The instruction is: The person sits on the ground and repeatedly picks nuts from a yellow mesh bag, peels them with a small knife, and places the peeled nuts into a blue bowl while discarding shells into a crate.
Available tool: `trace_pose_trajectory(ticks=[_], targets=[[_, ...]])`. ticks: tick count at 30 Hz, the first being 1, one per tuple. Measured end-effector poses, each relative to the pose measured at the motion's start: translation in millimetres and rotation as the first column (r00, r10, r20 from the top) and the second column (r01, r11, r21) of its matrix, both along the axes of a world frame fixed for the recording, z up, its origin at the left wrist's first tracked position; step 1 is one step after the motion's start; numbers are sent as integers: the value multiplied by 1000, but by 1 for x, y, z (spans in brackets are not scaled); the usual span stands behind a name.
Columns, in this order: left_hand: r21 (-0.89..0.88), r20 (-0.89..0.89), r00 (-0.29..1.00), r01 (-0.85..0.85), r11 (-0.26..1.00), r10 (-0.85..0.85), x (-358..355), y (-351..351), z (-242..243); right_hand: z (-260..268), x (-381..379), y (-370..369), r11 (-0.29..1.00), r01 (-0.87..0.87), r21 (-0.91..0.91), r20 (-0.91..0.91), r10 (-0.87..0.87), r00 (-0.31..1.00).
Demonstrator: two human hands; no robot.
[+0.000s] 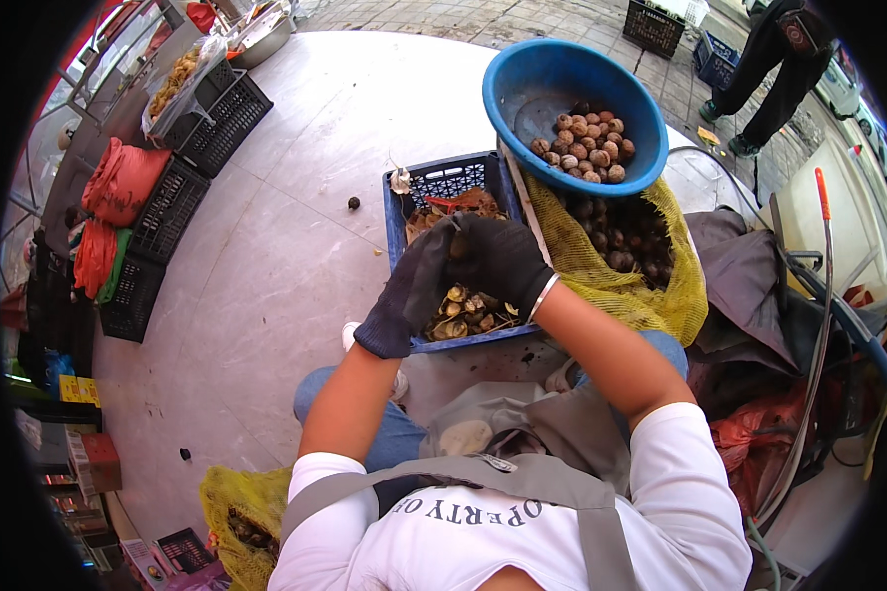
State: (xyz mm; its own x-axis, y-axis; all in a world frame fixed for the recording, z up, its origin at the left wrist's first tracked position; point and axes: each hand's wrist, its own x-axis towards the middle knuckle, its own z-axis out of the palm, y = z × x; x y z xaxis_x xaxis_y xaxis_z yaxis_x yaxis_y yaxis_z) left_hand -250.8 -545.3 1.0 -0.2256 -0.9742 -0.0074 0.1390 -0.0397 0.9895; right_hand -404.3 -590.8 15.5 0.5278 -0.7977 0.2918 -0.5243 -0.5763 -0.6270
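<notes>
My left hand (421,277) and my right hand (504,260), both in dark work gloves, meet above a blue plastic crate (397,221). Their fingers close around a small brownish round thing (459,248), seemingly a walnut, mostly hidden by the gloves. Broken green-brown husks (473,314) fill the crate's near end. Dry reddish-brown scraps (467,202) lie at its far end. Beyond my right hand, a blue plastic basin (516,100) holds several shelled-out-of-husk walnuts (589,144). It rests over a yellow mesh sack (561,244) of dark, husk-covered walnuts (624,244).
Black plastic crates (168,210) line the left side, with red bags (124,181) on top. Another yellow mesh sack (244,510) stands at lower left. A metal rod with an orange tip (827,258) and dark cloth (739,281) are at right. A person's legs (772,74) show at upper right.
</notes>
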Motion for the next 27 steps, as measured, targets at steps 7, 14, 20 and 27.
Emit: trace_pose_trajectory(ticks=[7, 14, 20, 27], targets=[[-317, 423, 896, 5, 948, 137, 12, -1, -13, -5, 3, 3, 989, -84, -123, 302, 118, 946], [457, -497, 767, -168, 873, 407, 13, -19, -8, -5, 1, -10, 988, 43, 148, 103, -59, 993], [-62, 246, 945, -206, 977, 215, 14, -13, -18, -26, -7, -15, 996, 0, 89, 223, -20, 975], [153, -666, 742, 31, 988, 80, 47, 19, -11, -7, -23, -76, 958, 126, 259, 261, -195, 945]])
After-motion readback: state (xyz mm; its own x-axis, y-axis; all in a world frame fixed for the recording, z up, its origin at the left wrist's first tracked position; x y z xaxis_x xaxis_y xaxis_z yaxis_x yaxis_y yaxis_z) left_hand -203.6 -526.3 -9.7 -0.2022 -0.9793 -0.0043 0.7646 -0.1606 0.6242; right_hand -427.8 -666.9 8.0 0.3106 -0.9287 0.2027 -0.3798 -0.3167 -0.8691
